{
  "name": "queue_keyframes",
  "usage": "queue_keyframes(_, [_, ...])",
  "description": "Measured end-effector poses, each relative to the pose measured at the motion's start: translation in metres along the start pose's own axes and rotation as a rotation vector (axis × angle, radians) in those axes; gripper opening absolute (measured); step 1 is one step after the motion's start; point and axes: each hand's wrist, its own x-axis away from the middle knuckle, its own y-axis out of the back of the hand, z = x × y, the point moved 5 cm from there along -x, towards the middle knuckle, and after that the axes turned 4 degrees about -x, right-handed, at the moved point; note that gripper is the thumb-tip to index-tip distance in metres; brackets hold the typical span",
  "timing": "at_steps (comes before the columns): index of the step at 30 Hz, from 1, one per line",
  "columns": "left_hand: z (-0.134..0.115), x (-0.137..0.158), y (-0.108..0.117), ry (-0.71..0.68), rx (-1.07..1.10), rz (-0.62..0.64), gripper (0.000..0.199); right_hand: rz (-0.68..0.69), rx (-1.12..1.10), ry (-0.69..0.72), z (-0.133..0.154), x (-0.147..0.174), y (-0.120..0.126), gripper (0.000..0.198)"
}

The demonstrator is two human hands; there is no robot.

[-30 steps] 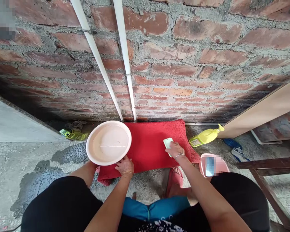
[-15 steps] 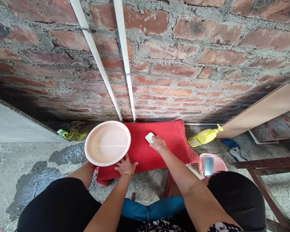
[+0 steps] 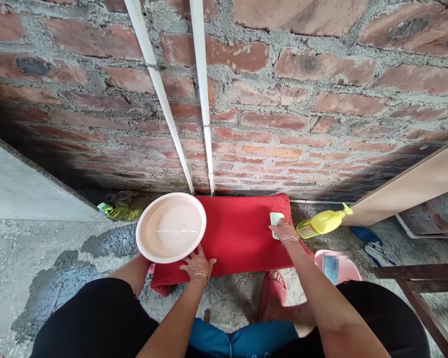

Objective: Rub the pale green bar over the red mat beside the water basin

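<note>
A red textured mat (image 3: 242,233) lies spread out below the brick wall, its front left corner hanging down. Near its right end, my right hand (image 3: 284,229) is closed around a pale green scrub brush (image 3: 277,219) that rests against the mat; the brush's underside is hidden. My left hand (image 3: 197,263) presses flat on the mat's front edge with fingers spread, the fingertips close by the rim of a pale pink basin (image 3: 144,248). That basin stands on the mat's left end and holds water.
To the right are a yellow pump bottle (image 3: 323,223), a small pink basin (image 3: 353,268) with blurred contents, and a dark wooden frame (image 3: 414,271). A yellow-green bottle (image 3: 121,213) lies at left. Two white pipes (image 3: 206,132) run down the wall. Water wets the concrete floor (image 3: 70,268).
My right hand has moved the brush rightward across the mat, from near the middle to the right end. My left hand stays beside the basin. The view has shifted slightly.
</note>
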Motion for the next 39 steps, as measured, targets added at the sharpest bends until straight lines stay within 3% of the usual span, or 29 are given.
queue_keyframes(4, [-0.001,-0.001,-0.001,-0.014,0.008,0.035,0.091,0.031,-0.134,0.172,0.102,0.015,-0.022,0.051])
queue_keyframes(7, [0.000,-0.003,-0.003,-0.018,0.010,0.048,0.098,0.062,-0.117,0.329,0.174,0.035,-0.044,0.055])
queue_keyframes(9, [0.000,-0.004,-0.004,-0.015,0.009,0.050,0.099,0.085,-0.074,0.408,0.204,0.045,-0.056,0.059])
queue_keyframes(11, [0.000,-0.004,-0.004,-0.013,0.009,0.052,0.099,0.097,-0.031,0.445,0.213,0.047,-0.062,0.059])
queue_keyframes(15, [-0.001,-0.003,-0.003,-0.016,0.002,0.044,0.097,0.066,-0.004,0.379,0.174,0.025,-0.050,0.059])
queue_keyframes(23, [-0.002,-0.002,0.000,-0.012,0.000,0.052,0.097,0.032,-0.057,-0.092,0.019,-0.023,-0.006,0.057])
queue_keyframes(25, [-0.003,-0.002,0.000,-0.010,0.000,0.054,0.097,0.005,-0.068,-0.179,0.004,-0.023,0.002,0.057])
queue_keyframes(27, [-0.003,-0.002,0.000,-0.007,-0.003,0.052,0.096,-0.023,-0.079,-0.198,0.009,-0.020,0.008,0.058])
queue_keyframes(30, [-0.004,-0.002,0.000,-0.004,-0.004,0.049,0.096,-0.023,-0.123,-0.041,0.058,-0.010,0.006,0.057])
queue_keyframes(36, [-0.004,-0.002,0.001,0.009,-0.014,0.046,0.096,0.052,-0.120,0.355,0.201,0.032,-0.035,0.053])
queue_keyframes(39, [-0.004,-0.002,0.001,0.009,-0.011,0.041,0.093,0.078,-0.076,0.460,0.239,0.044,-0.054,0.050])
